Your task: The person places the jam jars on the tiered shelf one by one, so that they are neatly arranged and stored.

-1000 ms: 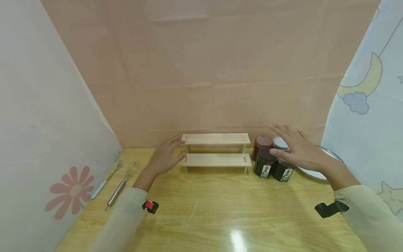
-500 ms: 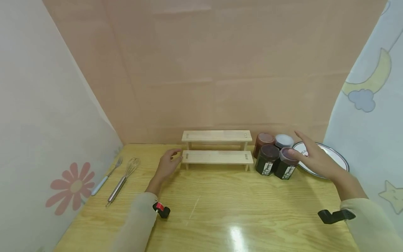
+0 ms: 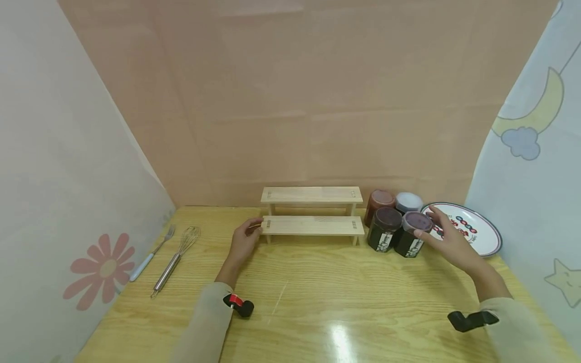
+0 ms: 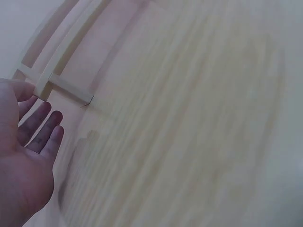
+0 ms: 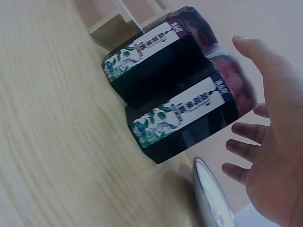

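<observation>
A small two-tier wooden shelf (image 3: 313, 226) stands against the back wall. My left hand (image 3: 243, 245) is at the left end of its lower board, thumb and fingertips around the board's end (image 4: 43, 90) in the left wrist view. Several jars stand clustered at the shelf's right, two dark ones in front. My right hand (image 3: 454, 247) reaches over the front right jar (image 3: 410, 243), thumb at the near side of its purplish lid and fingers at the far side. In the right wrist view this jar (image 5: 184, 116) shows a white label, and my spread fingers are around its lid.
An oval patterned plate (image 3: 495, 247) lies behind and right of my right hand. The other dark jar (image 3: 382, 238) touches the shelf side; a reddish jar (image 3: 375, 204) and a white-lidded jar (image 3: 409, 200) stand behind. A whisk (image 3: 174, 262) and a blue-handled fork (image 3: 152, 254) lie at left.
My left hand has come down from the upper board's level to the lower board's end. The right hand has dropped from above the jars to the front right jar's lid, uncovering the plate.
</observation>
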A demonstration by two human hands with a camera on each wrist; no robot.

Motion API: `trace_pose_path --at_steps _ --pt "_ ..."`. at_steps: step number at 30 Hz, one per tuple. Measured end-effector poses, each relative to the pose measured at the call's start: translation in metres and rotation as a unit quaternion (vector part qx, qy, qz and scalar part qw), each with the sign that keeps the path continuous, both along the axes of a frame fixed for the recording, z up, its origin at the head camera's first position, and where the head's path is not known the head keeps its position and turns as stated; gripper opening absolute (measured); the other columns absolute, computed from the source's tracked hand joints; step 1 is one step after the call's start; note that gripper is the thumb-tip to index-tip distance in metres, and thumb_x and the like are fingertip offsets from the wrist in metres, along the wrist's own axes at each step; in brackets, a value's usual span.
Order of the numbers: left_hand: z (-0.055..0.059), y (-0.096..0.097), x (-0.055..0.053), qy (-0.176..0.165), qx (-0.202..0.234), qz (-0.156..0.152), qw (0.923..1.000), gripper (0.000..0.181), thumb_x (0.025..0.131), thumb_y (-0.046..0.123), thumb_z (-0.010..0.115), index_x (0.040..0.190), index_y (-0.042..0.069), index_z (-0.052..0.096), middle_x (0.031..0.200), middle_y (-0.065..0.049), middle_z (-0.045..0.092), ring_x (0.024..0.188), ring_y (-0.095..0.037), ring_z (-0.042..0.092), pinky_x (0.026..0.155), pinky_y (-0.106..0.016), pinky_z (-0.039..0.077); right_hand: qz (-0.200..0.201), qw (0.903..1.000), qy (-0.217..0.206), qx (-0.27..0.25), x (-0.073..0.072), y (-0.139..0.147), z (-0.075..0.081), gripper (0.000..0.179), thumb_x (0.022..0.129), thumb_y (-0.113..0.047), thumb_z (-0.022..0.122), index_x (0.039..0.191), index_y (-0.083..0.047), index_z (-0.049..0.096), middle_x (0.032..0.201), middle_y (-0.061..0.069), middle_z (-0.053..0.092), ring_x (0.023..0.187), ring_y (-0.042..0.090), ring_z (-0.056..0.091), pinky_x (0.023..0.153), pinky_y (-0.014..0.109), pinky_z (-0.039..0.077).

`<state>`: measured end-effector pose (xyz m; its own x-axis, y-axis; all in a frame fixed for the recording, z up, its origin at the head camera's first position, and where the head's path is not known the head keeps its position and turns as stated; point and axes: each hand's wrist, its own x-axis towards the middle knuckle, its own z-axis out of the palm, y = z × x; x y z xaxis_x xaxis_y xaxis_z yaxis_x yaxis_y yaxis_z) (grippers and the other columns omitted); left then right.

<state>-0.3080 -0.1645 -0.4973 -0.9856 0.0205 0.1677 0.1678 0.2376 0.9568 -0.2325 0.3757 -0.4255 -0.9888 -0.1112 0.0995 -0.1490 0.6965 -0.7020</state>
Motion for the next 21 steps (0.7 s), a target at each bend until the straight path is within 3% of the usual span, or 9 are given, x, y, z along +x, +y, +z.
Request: trace_pose_path --at_steps 7,10,12,14,16,18,21 --pt "-0.003 0.0 0.001 0.0 0.031 0.004 0.9995 0.033 0.104 0.011 0.061 0.136 0.004 0.064 0.145 -0.017 0.06 0.132 -0.036 0.06 0.098 -0.021 0.054 -0.014 0.9997 0.001 -0.023 -0.001 -0.005 -0.012 0.096 0.103 -0.037 0.063 0.166 -0.008 -0.002 0.159 0.038 0.031 0.14 0.064 0.034 0.106 0.074 0.038" --pt "-0.005 -0.001 0.001 -0.001 0.036 0.001 0.9993 0.033 0.104 0.012 0.061 0.136 0.005 0.065 0.146 -0.017 0.06 0.133 -0.036 0.059 0.096 -0.018 0.053 -0.012 0.9996 0.008 -0.022 -0.001 -0.006 -0.015 0.097 0.102 -0.034 0.066 0.166 -0.007 -0.001 0.158 0.037 0.033 0.139 0.062 0.039 0.102 0.044 0.052" --pt "-0.006 -0.001 0.001 0.001 0.036 -0.002 0.9993 0.033 0.104 0.013 0.061 0.137 0.005 0.064 0.146 -0.017 0.06 0.133 -0.036 0.059 0.096 -0.017 0.052 -0.013 0.9996 0.017 -0.02 -0.001 -0.006 -0.017 0.096 0.101 -0.033 0.067 0.166 -0.006 0.001 0.157 0.035 0.036 0.136 0.059 0.044 0.091 0.021 0.05" --pt "-0.007 -0.001 0.001 0.002 0.037 -0.005 0.9993 0.034 0.105 0.013 0.061 0.137 0.006 0.064 0.146 -0.016 0.06 0.134 -0.035 0.058 0.096 -0.016 0.052 -0.011 0.9992 0.026 -0.028 0.0 -0.007 -0.02 0.096 0.101 -0.031 0.068 0.166 -0.005 0.003 0.156 0.034 0.037 0.134 0.055 0.047 0.083 0.007 0.043" --pt "-0.008 -0.001 0.002 0.005 0.037 -0.007 0.9993 0.034 0.105 0.015 0.061 0.138 0.007 0.064 0.146 -0.015 0.06 0.134 -0.034 0.059 0.097 -0.016 0.052 -0.009 0.9986 0.033 -0.041 -0.001 -0.008 -0.022 0.094 0.1 -0.029 0.07 0.165 -0.004 0.006 0.155 0.033 0.038 0.132 0.038 0.055 0.082 0.003 0.042" --pt "-0.008 -0.001 0.003 0.006 0.036 -0.008 0.9993 0.034 0.105 0.016 0.061 0.138 0.007 0.064 0.146 -0.015 0.06 0.134 -0.033 0.059 0.098 -0.016 0.052 -0.008 0.9976 0.042 -0.055 -0.001 -0.009 -0.025 0.091 0.1 -0.026 0.07 0.165 -0.005 0.011 0.153 0.031 0.04 0.125 0.012 0.058 0.083 0.001 0.043" --pt "-0.007 -0.001 0.005 0.003 0.032 -0.009 0.9995 0.034 0.106 0.018 0.06 0.138 0.01 0.064 0.146 -0.012 0.06 0.134 -0.032 0.058 0.099 -0.019 0.052 -0.011 0.9956 0.055 -0.074 0.0 -0.011 -0.028 0.086 0.099 -0.022 0.071 0.163 -0.004 0.017 0.15 0.03 0.044 0.113 -0.018 0.045 0.086 -0.001 0.044"
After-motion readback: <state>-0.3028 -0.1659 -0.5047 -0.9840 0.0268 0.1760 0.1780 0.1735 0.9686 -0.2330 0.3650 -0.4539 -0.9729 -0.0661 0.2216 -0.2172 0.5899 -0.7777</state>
